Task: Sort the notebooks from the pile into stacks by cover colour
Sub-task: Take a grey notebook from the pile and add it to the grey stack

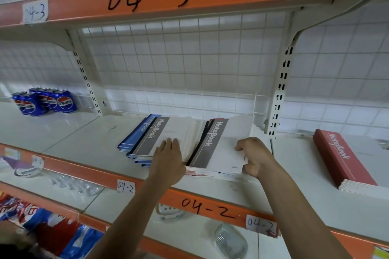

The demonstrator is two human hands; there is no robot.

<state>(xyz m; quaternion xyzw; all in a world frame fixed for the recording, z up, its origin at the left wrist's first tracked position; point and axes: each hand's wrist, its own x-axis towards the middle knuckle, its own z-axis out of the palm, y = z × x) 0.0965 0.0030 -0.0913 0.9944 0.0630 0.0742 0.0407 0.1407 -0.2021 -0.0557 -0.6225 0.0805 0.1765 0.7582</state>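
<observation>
Your right hand [252, 155] has its grip curled round the near right edge of the top grey notebook [219, 149], which lies on the mixed pile [201, 173] mid-shelf. Your left hand [168, 157] lies flat, fingers straight, on the grey-topped stack [145, 141] just beside it.

Lift carelessly and I judge the thin covers beneath will cling and drag towards the shelf [73, 132] lip. The grey-topped stack is already fanned and may slide.

The grey notebook's long axis runs front to back, its dark spine band on the left and its title reading towards you. The red stack [341, 157] sits well apart, in the right bay.
</observation>
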